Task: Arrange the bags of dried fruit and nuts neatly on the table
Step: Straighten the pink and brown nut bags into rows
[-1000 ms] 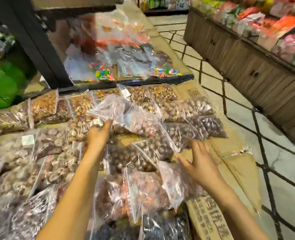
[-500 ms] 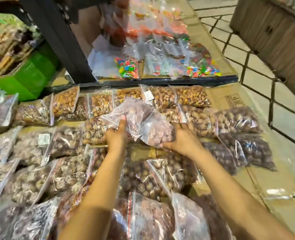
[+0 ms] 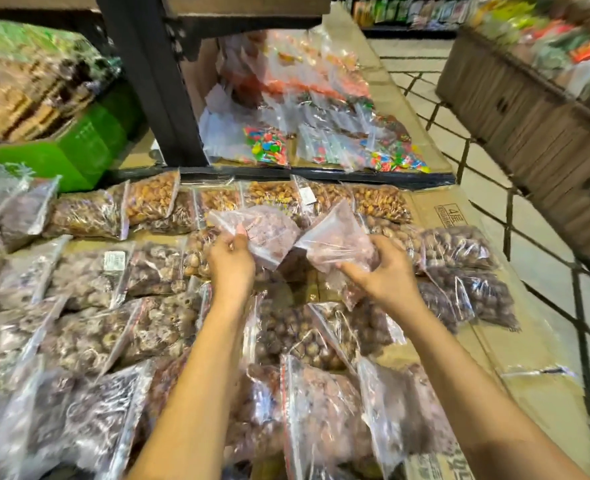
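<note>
Head view: we find the left hand [image 3: 231, 258] pinching one pinkish bag [image 3: 262, 230] and the right hand [image 3: 385, 270] clutching a second pinkish bag [image 3: 336, 240], both lifted over a gap mid-table [image 3: 515, 344], presumably for placing in rows.

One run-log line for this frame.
left hand: holds pinkish bag | right hand: holds second pinkish bag | both raised over table bags | unplaced
</note>
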`<act>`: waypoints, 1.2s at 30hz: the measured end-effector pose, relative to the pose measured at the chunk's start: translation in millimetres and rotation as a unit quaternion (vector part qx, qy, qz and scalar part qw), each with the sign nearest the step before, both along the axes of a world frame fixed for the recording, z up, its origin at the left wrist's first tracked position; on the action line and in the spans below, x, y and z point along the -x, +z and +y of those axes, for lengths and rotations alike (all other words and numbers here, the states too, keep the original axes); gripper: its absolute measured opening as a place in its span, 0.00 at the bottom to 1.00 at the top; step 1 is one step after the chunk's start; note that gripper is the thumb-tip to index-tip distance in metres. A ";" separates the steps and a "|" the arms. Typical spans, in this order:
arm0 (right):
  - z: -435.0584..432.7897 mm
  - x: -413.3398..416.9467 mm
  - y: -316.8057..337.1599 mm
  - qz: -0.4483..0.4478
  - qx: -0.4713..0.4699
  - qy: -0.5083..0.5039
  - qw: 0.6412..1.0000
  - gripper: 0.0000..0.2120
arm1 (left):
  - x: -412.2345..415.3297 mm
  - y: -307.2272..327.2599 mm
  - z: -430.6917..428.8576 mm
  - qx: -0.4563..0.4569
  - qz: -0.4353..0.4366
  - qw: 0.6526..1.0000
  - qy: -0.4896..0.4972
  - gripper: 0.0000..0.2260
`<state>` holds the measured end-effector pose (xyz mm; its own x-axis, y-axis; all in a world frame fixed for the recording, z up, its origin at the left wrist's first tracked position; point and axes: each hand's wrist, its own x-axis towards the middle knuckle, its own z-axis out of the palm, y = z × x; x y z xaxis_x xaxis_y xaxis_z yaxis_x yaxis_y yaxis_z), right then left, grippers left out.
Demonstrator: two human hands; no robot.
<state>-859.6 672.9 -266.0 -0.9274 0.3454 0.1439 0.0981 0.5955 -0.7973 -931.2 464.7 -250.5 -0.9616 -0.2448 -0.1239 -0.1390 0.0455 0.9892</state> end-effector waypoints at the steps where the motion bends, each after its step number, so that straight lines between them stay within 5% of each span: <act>1: -2.1 -13.5 6.5 0.023 -0.014 -0.005 1.000 0.19 | -9.2 6.0 -7.5 -0.024 0.007 1.000 -0.009 0.09; 10: 29.8 -153.4 5.7 0.062 0.183 -0.055 0.980 0.13 | -118.0 55.2 -47.7 -0.102 0.010 0.995 -0.007 0.11; 21: 180.0 -233.8 -44.6 0.045 0.266 -0.174 0.947 0.12 | -216.9 47.4 129.7 -0.103 -0.072 0.984 -0.129 0.11; 27: 224.0 -248.0 -55.0 0.021 0.274 -0.145 0.951 0.12 | -231.2 -13.1 168.9 0.011 -0.167 0.971 -0.173 0.12; 32: 232.6 -251.1 -56.0 -0.010 0.281 -0.045 0.959 0.12 | -234.9 -13.9 175.3 0.233 -0.129 0.946 -0.183 0.17; 36: 229.5 -241.7 -45.0 -0.015 0.263 0.063 0.963 0.20 | -237.6 -18.0 177.9 0.295 -0.112 0.935 -0.164 0.21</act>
<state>-617.9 902.3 -311.0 -0.9677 0.2477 -0.0466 0.0783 0.1196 -0.9897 -693.6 642.6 -268.5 -0.9628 -0.0313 -0.2683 -0.2234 0.6504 0.7260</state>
